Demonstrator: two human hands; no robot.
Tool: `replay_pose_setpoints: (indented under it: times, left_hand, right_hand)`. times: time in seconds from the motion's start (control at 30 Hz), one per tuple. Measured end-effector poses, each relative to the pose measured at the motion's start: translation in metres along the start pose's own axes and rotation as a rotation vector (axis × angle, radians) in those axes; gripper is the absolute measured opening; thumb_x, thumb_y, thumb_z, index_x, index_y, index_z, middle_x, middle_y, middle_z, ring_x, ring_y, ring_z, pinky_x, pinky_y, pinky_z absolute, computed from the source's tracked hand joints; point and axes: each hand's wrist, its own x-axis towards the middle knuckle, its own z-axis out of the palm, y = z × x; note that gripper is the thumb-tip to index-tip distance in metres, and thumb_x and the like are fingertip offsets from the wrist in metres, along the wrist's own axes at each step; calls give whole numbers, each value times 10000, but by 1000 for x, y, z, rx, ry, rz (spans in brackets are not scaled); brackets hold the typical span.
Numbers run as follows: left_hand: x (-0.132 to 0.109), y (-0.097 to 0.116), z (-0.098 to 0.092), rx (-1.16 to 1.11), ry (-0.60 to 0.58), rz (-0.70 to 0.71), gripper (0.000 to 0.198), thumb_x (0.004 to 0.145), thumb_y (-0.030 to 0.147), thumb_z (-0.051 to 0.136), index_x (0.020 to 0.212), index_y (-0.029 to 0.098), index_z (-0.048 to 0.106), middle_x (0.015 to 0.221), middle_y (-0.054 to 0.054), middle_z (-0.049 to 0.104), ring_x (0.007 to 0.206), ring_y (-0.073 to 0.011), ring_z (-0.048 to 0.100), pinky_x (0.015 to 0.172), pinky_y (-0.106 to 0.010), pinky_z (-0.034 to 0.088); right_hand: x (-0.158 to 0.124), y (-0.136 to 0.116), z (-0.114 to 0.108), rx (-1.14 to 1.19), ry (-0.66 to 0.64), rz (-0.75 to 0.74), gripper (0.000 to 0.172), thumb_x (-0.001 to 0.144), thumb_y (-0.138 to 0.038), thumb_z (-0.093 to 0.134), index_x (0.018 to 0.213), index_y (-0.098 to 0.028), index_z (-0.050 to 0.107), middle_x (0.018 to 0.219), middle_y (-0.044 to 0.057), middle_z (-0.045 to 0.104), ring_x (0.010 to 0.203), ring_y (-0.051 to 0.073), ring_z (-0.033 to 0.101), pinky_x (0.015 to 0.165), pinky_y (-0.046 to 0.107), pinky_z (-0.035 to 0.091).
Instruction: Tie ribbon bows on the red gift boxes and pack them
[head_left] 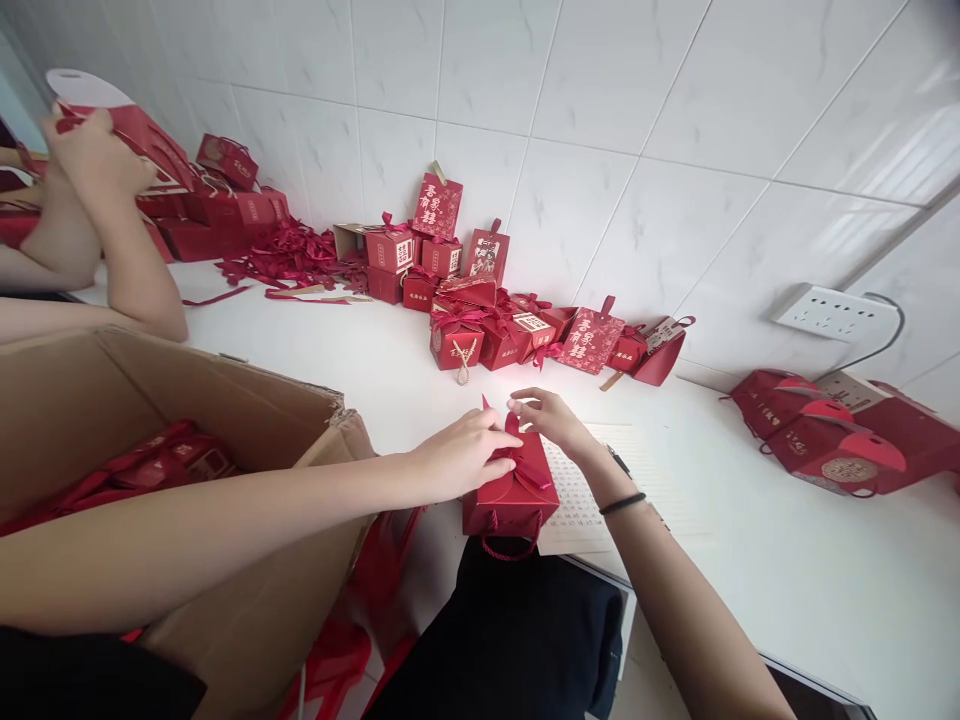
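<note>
A small red gift box (pixel 501 508) with a twisted red cord handle stands at the table's front edge. A dark red ribbon (pixel 533 468) is tied in a bow across its top. My left hand (pixel 466 452) comes in from the left over the lid, fingers closed about the ribbon; one pointed ribbon end sticks up behind it. Just above the bow's upright loop hovers my right hand (pixel 553 418), its bent fingers apart and the fingertips close to the loop. A handwritten sheet of paper (pixel 592 500) lies partly under the box.
Finished red boxes (pixel 457 345) line the wall, beside a heap of loose ribbons (pixel 289 252). Larger red boxes (pixel 840 445) sit at right under a power strip (pixel 832 312). A cardboard carton (pixel 300 425) stands at left. Another person's hands (pixel 94 160) hold a box.
</note>
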Motion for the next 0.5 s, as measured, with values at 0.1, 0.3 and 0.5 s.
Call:
replay_pose_setpoints:
  times: [0.1, 0.3, 0.5]
  left_hand:
    - [0, -1, 0, 3, 5, 1, 368, 885, 285, 485, 1217, 153, 575, 1046, -94, 518, 1026, -216, 499, 935, -365, 404]
    - [3, -2, -1, -7, 6, 34, 357, 883, 282, 475, 1196, 154, 589, 1031, -97, 508, 1047, -223, 493, 942, -366, 403]
    - [0, -4, -3, -91, 13, 33, 412, 872, 309, 484, 1262, 178, 520, 1113, -89, 494, 1098, -204, 488, 991, -349, 372]
  right_hand:
    - [-23, -3, -10, -96, 139, -38, 503, 722, -654, 590, 816, -164, 525, 622, -13, 486, 579, 121, 462, 539, 243, 356]
    - [-88, -11, -17, -397, -156, -10, 580, 785, -720, 423, 556, -191, 366, 525, -41, 312, 493, 95, 280, 471, 252, 233]
    - [-95, -13, -8, -433, -132, 6, 391, 747, -536, 575, 608, -196, 443, 554, -27, 435, 528, 117, 385, 489, 244, 279]
